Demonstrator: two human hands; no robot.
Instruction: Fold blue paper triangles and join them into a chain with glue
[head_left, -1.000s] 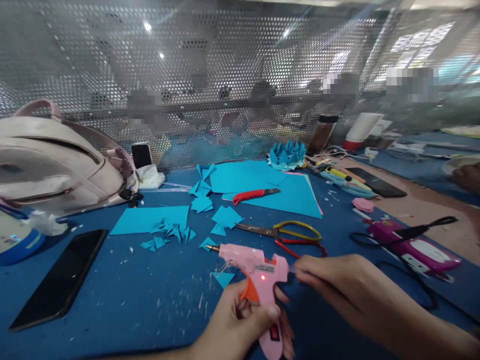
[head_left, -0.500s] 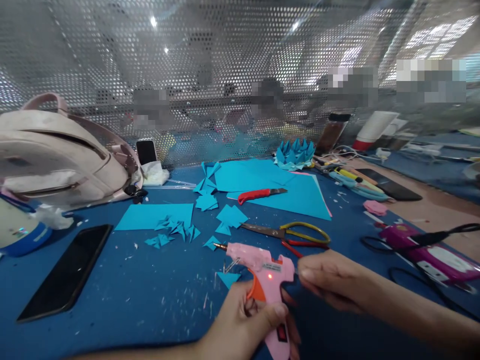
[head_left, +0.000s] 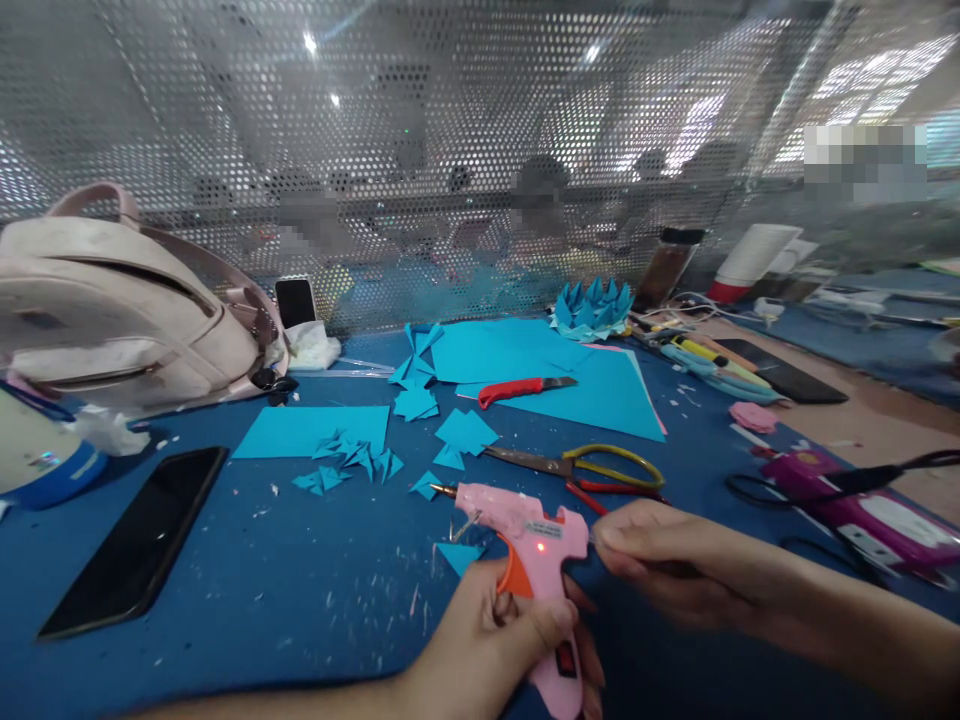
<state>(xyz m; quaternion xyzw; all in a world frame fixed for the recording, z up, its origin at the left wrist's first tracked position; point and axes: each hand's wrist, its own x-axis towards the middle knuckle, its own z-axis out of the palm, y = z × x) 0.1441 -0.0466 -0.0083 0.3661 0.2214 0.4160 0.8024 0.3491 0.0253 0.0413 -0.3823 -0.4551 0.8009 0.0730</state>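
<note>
Blue table (head_left: 300,570): left hand (head_left: 491,635) gripping pink glue gun (head_left: 553,565); right hand (head_left: 667,555) pinching clear stick (head_left: 592,536).

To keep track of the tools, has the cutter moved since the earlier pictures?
No. Against the blue paper beneath it, the cutter lies in the same place; only the view shifted.
</note>
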